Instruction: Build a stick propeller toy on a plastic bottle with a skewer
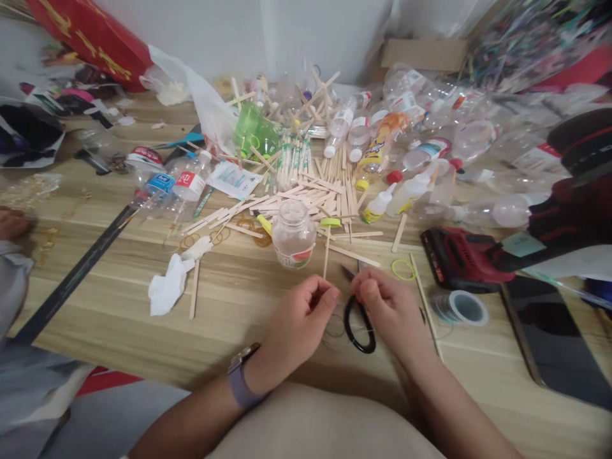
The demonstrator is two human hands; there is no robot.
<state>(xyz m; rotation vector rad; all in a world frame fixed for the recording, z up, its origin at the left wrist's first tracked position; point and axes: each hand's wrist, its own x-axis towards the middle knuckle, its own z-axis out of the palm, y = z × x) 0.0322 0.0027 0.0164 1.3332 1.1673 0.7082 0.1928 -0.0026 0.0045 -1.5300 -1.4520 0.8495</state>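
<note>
Near the table's front edge, my left hand [310, 312] has its thumb and fingers pinched together. What it holds is too small to make out; a thin thread curls on the table below it. Just to the right, my right hand [389, 306] is also closed in a pinch, over black-handled scissors [361, 336]. Its fingertips hide what they grip. Beyond my hands stands an open clear plastic jar [293, 236]. A thin stick [327, 252] with a yellow-green cap [330, 222] at its far end points toward my left hand.
Craft sticks [306, 196] lie piled behind the jar, with many plastic bottles [358, 137] around them. At right are a red and black power tool [459, 258], a wire spool [461, 308] and a phone [557, 338]. White tissue [169, 287] lies left; another person's hand [12, 224] shows far left.
</note>
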